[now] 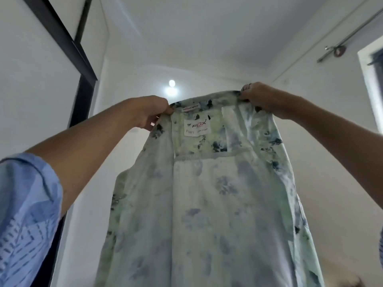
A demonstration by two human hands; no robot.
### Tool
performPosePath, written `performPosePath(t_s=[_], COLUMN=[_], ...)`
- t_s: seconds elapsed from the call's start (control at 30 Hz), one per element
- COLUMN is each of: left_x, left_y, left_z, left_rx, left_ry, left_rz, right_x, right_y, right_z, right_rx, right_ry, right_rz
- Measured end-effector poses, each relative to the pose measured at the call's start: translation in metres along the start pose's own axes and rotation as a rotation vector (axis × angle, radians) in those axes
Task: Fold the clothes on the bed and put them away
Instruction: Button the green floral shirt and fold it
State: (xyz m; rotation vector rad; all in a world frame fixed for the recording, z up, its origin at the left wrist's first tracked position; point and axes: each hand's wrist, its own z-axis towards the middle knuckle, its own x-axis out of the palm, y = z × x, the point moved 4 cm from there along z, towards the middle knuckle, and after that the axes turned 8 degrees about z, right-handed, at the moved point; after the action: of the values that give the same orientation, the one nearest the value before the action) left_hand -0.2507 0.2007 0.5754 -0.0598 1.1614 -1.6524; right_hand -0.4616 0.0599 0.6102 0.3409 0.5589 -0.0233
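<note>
Each hand's grip, left hand (149, 112) & right hand (261, 96), pinches floral shirt (207, 193) collar, under white ceiling (207, 27) w/ lit bulb (171, 83).

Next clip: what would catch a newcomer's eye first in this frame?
A pale floral shirt fills the centre, held up high with its inside and white label facing the camera. The left hand and right hand each pinch one end of its top edge. Between them, a ceiling light glows against white walls.
</note>
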Motion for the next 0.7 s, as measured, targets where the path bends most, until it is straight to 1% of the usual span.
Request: performPosePath(t_s=[0.07,0.13,0.2,0.3,0.33,0.37,0.43,0.47,0.5,0.57,0.6,0.63,0.67,0.7], left_x=[-0.007,-0.011,-0.011,-0.006,-0.002,0.003,0.012,0.016,0.02,0.027,0.029,0.03,0.029,0.028], left_y=[0.002,0.007,0.01,0.012,0.013,0.013,0.016,0.017,0.017,0.015,0.013,0.012,0.012,0.011], left_z=[-0.001,-0.005,-0.012,-0.023,-0.027,-0.03,-0.027,-0.024,-0.021,-0.015,-0.014,-0.015,-0.016,-0.017], left_rx=[-0.002,0.005,0.051,0.159,0.176,0.179,0.157,0.139,0.132,0.141,0.14,0.122,0.074,0.007], left_ry=[-0.003,0.097,0.221,0.32,0.348,0.366,0.362,0.346,0.321,0.251,0.225,0.217,0.228,0.248], left_rz=[0.04,0.01,-0.032,-0.011,0.049,0.154,0.5,0.679,0.838,1.044,1.084,1.076,0.988,0.834], right_x=[0.007,0.01,0.011,0.017,0.021,0.024,0.027,0.029,0.032,0.036,0.037,0.037,0.037,0.036], right_y=[0.002,-0.005,-0.014,-0.025,-0.028,-0.029,-0.022,-0.016,-0.011,-0.006,-0.006,-0.009,-0.013,-0.016], right_z=[-0.011,-0.02,-0.024,-0.022,-0.02,-0.018,-0.016,-0.017,-0.018,-0.018,-0.017,-0.016,-0.016,-0.015], right_rx=[-0.032,-0.045,-0.039,-0.012,-0.005,-0.016,-0.08,-0.115,-0.121,-0.034,0.028,0.095,0.156,0.222], right_ry=[0.159,0.257,0.273,0.252,0.23,0.169,-0.049,-0.126,-0.161,-0.13,-0.099,-0.061,-0.019,0.02], right_rz=[0.056,-0.001,-0.069,-0.237,-0.331,-0.451,-0.718,-0.824,-0.88,-0.866,-0.808,-0.727,-0.623,-0.515])
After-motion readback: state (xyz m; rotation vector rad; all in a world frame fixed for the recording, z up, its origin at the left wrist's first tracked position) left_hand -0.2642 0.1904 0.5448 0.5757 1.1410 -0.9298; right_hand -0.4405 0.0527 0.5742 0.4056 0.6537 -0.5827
